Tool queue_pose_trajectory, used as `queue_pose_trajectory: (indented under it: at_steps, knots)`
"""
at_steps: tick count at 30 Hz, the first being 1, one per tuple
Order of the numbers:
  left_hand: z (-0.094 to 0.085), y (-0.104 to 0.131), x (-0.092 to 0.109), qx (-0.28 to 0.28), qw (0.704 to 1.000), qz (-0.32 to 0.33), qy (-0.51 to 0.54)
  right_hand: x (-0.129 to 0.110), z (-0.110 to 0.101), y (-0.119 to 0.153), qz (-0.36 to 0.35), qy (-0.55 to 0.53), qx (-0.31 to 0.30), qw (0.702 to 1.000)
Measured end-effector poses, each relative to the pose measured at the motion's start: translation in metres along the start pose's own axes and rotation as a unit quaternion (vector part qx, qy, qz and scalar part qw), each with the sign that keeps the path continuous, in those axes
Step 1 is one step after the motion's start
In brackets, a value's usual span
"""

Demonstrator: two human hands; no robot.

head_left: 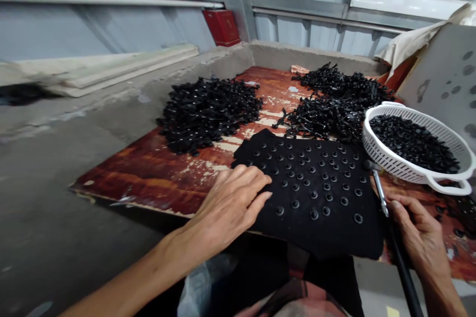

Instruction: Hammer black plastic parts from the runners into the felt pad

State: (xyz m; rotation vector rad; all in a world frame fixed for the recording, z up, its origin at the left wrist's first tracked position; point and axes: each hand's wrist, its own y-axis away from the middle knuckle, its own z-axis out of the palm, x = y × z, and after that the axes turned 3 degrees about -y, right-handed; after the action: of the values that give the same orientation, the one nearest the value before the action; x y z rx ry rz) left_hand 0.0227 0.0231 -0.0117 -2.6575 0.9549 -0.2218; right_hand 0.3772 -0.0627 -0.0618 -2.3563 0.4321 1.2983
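Note:
My left hand (pixel 238 200) lies over the left edge of a black cloth (pixel 256 223); its fingers are bent, with a gap between thumb and forefinger and nothing visible in it. Spread over the cloth are many small round black pieces (pixel 314 194) with raised centres, like buttons. At the right, a tool (pixel 382 198) with a black handle, bright metal shaft and dark round tip runs up beside the cloth's right edge. My right hand (pixel 424 230) is closed against this tool, its thumb by the shaft. The handle hides part of the grip.
A white slotted basket (pixel 416 176) full of small black parts stands at the right. Piles of black parts lie at the left (pixel 211 114) and back (pixel 334 109) of the worn red-brown table (pixel 148 168). A red box (pixel 222 27) stands in the corner.

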Motion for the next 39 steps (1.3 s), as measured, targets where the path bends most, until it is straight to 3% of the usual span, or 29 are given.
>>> queue_pose_trajectory:
  at_steps: [4, 12, 16, 22, 27, 33, 39]
  knots:
    - [-0.005, -0.005, 0.005, 0.043, 0.999, 0.006, 0.025, -0.002, 0.000, 0.001, 0.000, -0.005, -0.010, 1.000]
    - [0.004, -0.037, 0.002, -0.041, 0.999, 0.026, 0.003, 0.000, -0.001, 0.003, 0.030, -0.025, 0.004, 0.999]
    - [0.010, -0.039, 0.003, -0.074, 0.997, 0.031, 0.002, 0.001, -0.001, 0.004, 0.042, -0.029, 0.010, 0.999]
    - [0.006, -0.028, -0.004, -0.067, 0.997, 0.050, -0.001, -0.004, -0.001, 0.005, 0.036, -0.024, 0.009, 0.999]
    - [0.004, -0.046, 0.001, -0.026, 0.998, 0.061, 0.013, -0.008, 0.002, 0.004, 0.032, -0.030, 0.007, 0.999]
    - [0.012, -0.079, 0.009, -0.085, 0.990, 0.110, 0.013, -0.010, 0.003, 0.005, 0.024, -0.029, 0.012, 0.999]
    - [0.016, -0.082, 0.007, -0.098, 0.988, 0.121, -0.003, -0.010, 0.004, 0.006, 0.022, -0.037, 0.013, 0.999]
